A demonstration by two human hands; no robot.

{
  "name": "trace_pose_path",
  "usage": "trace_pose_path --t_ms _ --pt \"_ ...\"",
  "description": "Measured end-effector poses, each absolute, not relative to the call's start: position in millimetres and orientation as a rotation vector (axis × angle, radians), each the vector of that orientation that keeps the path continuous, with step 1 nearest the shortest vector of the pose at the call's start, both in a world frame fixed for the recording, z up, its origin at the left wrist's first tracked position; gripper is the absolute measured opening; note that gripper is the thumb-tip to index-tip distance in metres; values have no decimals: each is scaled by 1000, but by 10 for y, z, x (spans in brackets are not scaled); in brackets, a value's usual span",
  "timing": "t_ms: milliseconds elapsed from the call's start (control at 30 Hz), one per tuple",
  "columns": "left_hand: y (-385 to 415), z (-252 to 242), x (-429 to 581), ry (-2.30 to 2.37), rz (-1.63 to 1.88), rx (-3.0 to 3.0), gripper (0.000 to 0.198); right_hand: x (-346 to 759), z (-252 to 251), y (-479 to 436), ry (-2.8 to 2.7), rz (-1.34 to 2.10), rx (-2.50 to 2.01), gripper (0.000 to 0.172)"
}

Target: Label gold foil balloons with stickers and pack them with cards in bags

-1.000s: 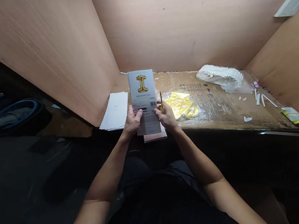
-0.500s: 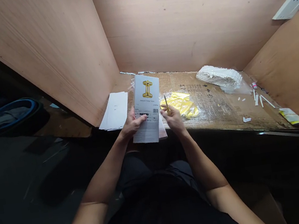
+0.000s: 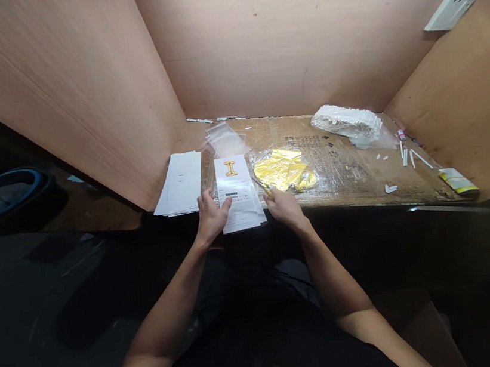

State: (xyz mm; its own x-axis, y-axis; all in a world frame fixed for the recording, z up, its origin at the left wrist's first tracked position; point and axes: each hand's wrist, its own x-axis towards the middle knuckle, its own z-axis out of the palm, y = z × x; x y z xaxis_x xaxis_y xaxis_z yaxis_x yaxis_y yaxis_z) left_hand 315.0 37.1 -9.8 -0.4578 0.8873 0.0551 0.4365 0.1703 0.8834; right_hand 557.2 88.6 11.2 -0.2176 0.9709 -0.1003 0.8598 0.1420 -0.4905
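- Two bare forearms reach forward from a person in a dark top (image 3: 246,328).
- The left hand (image 3: 212,215) is at the left edge of a printed card (image 3: 240,208), thumb laid over its face, fingers half curled; whether it pinches the card or merely presses it, I cannot tell.
- The right hand (image 3: 285,207) is closed around a slim tool (image 3: 268,190) with a yellowish handle, which slants up and leftward beside the card's right edge.
- The card lies between the hands, its near end past the table's front edge. A gold letter "I" shows at its far end, small print nearer, and pale sheets (image 3: 261,212) peek out beneath at the right.
- Left of it, white papers (image 3: 182,183) lie in a slightly fanned pile.
- Right of it, crumpled gold foil (image 3: 286,169) sits on the film-covered cardboard (image 3: 373,175) of the tabletop.
- Farther right are white scraps (image 3: 391,188), a yellow-and-white packet (image 3: 458,180) and several thin white sticks (image 3: 404,156).
- Just beyond the card, clear plastic sleeves (image 3: 224,138) overlap.
- Toward the back right, a clear bag of white pieces (image 3: 347,122) lies near the wooden back panel (image 3: 280,40).
- A white power socket (image 3: 451,10) is at upper right.
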Motion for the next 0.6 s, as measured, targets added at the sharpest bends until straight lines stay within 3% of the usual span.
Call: trace_pose_path --t_ms 233,367,433,600 --pt "141 -303 3303 1345 996 625 57 5455 -286 472 -1868 1178 -1368 33" --pt "-8 2 3094 1307 948 648 68 5431 -292 380 -1682 1410 -1167 42" --pt "-193 283 2809 1311 820 797 70 5614 -167 329 -1564 1188 -1134 41" --pt "-289 1168 2184 1410 291 1352 48 6144 491 146 -1771 220 -917 24"
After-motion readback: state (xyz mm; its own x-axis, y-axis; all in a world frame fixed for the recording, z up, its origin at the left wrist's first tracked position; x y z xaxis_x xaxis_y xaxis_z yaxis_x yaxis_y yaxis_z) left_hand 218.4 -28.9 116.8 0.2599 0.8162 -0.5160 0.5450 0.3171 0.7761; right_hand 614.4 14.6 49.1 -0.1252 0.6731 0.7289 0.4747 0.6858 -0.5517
